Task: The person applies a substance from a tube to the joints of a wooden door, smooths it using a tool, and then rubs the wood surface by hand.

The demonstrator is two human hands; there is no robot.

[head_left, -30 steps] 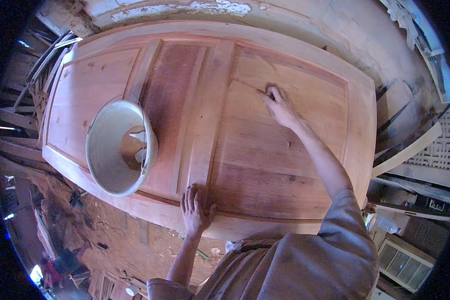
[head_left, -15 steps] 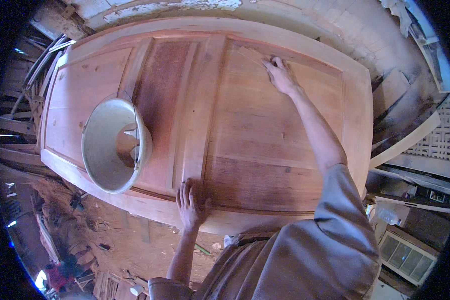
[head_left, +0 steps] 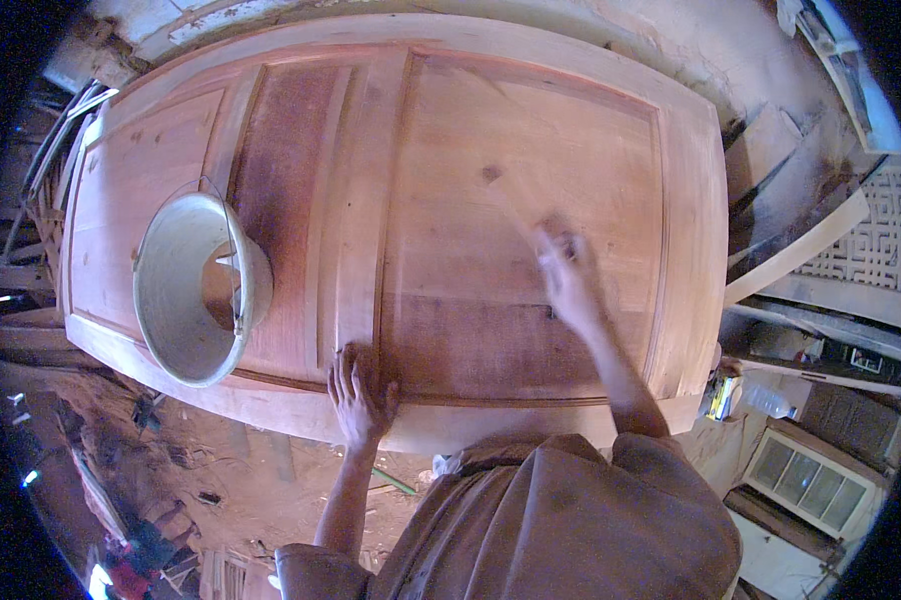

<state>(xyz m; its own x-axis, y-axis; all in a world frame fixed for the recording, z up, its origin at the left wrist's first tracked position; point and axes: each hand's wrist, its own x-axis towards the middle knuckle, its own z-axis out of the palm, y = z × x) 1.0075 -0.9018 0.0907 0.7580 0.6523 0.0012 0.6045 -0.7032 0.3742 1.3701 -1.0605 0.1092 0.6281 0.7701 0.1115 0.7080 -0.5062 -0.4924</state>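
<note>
A large panelled wooden door (head_left: 441, 290) lies flat in front of me, its bare panels reddish to pale. My right hand (head_left: 569, 268), smeared by motion, is over the right panel with its fingers closed on a thin, flat, wood-coloured piece (head_left: 519, 208). That piece is blurred, so its exact kind does not show. Just beyond its tip a dark round spot (head_left: 491, 173) marks the panel. My left hand (head_left: 361, 400) rests with spread fingers on the near edge of the door, beside the middle upright. A pale bucket (head_left: 258, 295) with a wire handle stands tilted in view to its left.
Scrap timber (head_left: 41, 200) is piled at the far left. Along the right are a curved board (head_left: 801, 250), a clear plastic bottle (head_left: 768, 400) and a small framed window (head_left: 809, 480). A wall runs behind the door; the dusty floor (head_left: 261, 480) holds debris.
My right hand has swept from the panel's far edge toward me, still with the thin piece. My left hand stays on the near edge. The whole view has shifted slightly.
</note>
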